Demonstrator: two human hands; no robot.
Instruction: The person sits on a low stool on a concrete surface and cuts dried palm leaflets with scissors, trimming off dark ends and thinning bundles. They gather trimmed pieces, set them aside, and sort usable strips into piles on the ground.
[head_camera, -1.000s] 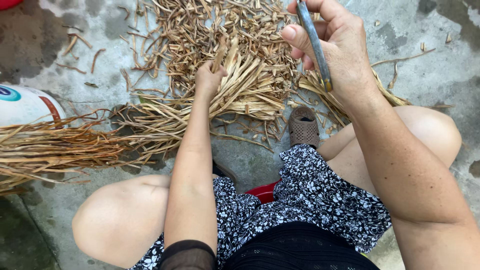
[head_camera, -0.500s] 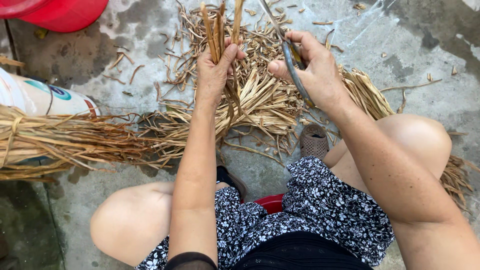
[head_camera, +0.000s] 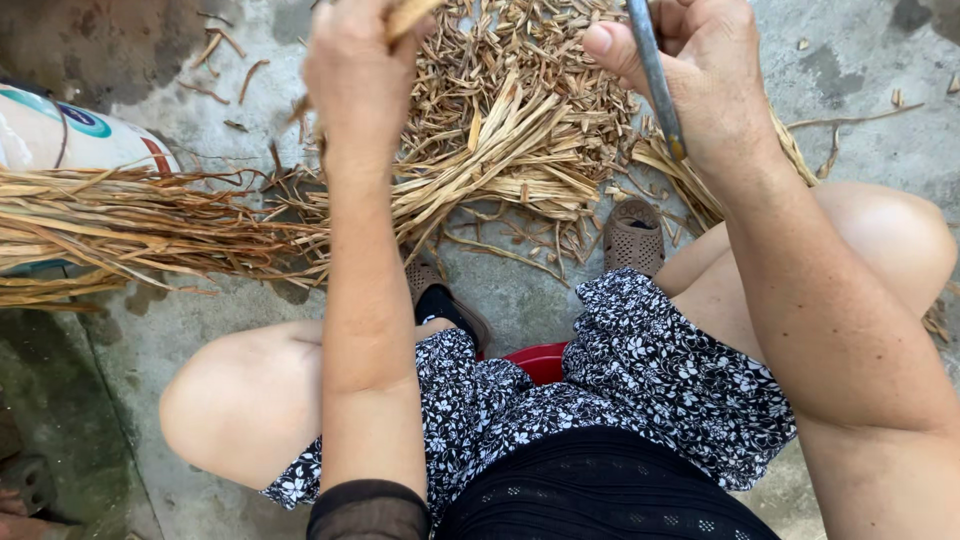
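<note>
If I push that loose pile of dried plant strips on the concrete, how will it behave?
The pile of dried strips is probably light and would scatter, since its pieces lie loose. The strips look brittle, with short broken bits around them. The left hand holds some upright, so they seem fairly stiff.

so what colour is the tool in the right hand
Dull grey-blue, a slim metal-looking tool gripped in the right hand; head view.

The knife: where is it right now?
Head view, upper right: the knife is gripped in the right hand, held above the pile of dry stalks on the concrete floor.
</note>
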